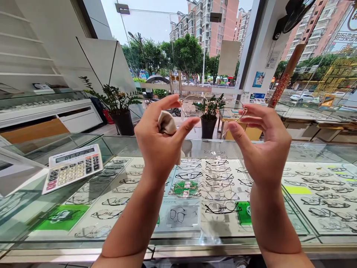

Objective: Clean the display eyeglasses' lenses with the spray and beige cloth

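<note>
A thin, clear-lensed pair of eyeglasses (pixel 195 106) is held up above the glass counter, against the bright window. My left hand (pixel 158 141) is closed on its left end, index finger above and thumb below. A crumpled pale cleaning cloth (pixel 167 123) is tucked in that same palm, with a bit hanging out below the hand. My right hand (pixel 263 147) grips the other end between thumb and fingers near the gold-coloured hinge. The fine rims are hard to make out against the background.
Under my forearms, a glass display case (pixel 223 232) holds rows of eyeglass frames. A white calculator (pixel 74 167) rests on the glass at left. Potted plants (pixel 122 121) stand beyond the counter, before the glass doors. More display counters (pixel 320 128) are at right.
</note>
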The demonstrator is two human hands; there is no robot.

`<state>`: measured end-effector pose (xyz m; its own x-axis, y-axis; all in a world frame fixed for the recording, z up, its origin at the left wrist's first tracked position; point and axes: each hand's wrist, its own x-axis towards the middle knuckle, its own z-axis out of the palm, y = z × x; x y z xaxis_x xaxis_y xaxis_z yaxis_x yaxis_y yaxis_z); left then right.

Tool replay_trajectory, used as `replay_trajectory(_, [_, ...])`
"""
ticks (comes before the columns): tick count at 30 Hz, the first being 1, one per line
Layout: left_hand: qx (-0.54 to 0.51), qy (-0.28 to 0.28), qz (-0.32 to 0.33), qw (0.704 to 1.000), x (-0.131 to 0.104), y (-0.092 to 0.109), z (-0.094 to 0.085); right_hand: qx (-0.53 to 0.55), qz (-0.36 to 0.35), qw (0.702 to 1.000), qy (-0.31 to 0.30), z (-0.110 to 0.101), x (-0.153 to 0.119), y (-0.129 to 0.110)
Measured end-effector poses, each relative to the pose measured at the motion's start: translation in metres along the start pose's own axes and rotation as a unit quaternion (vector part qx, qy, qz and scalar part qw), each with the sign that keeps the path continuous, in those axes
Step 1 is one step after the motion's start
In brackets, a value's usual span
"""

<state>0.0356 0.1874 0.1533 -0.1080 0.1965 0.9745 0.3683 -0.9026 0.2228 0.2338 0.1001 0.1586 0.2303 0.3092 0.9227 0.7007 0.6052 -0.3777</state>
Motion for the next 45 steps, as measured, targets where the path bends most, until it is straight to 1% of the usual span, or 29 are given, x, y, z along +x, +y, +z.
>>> replay_trajectory(4, [-0.007, -0.003, -0.006, 1.0, -0.003, -0.015, 0.01, -0.001, 0.007, 1.0, 0.0, 0.005, 0.003, 0.008])
replay_trajectory(7, [0.005, 0.009, 0.001, 1.0, -0.004, -0.023, 0.015, 0.01, 0.017, 1.0, -0.008, 0.01, 0.004, 0.016])
replay_trajectory(10, [0.016, 0.018, 0.015, 1.0, -0.005, -0.028, 0.017, 0.026, 0.029, 0.999, -0.017, 0.014, 0.005, 0.021])
replay_trajectory(14, [0.021, 0.013, 0.022, 0.999, -0.006, -0.031, 0.019, 0.047, 0.046, 0.997, -0.03, 0.016, 0.005, 0.025])
replay_trajectory(21, [0.023, 0.001, 0.024, 0.999, -0.007, -0.029, 0.018, 0.03, 0.036, 0.999, -0.023, 0.016, 0.006, 0.024])
replay_trajectory(26, [0.016, 0.017, 0.02, 1.0, -0.006, -0.024, 0.019, 0.02, 0.037, 0.999, -0.026, 0.015, 0.006, 0.024])
replay_trajectory(32, [0.043, 0.027, 0.042, 0.998, -0.006, -0.019, 0.017, 0.031, 0.056, 0.997, -0.033, 0.016, 0.006, 0.028])
replay_trajectory(36, [0.016, 0.027, 0.027, 0.999, -0.006, -0.019, 0.016, 0.023, 0.056, 0.997, -0.041, 0.017, 0.005, 0.03])
replay_trajectory(40, [-0.003, 0.035, 0.011, 0.999, -0.005, -0.02, 0.016, -0.013, 0.037, 0.999, -0.035, 0.017, 0.005, 0.032])
replay_trajectory(45, [-0.019, 0.04, 0.018, 0.999, -0.004, -0.019, 0.018, -0.033, 0.019, 0.999, -0.032, 0.017, 0.005, 0.034])
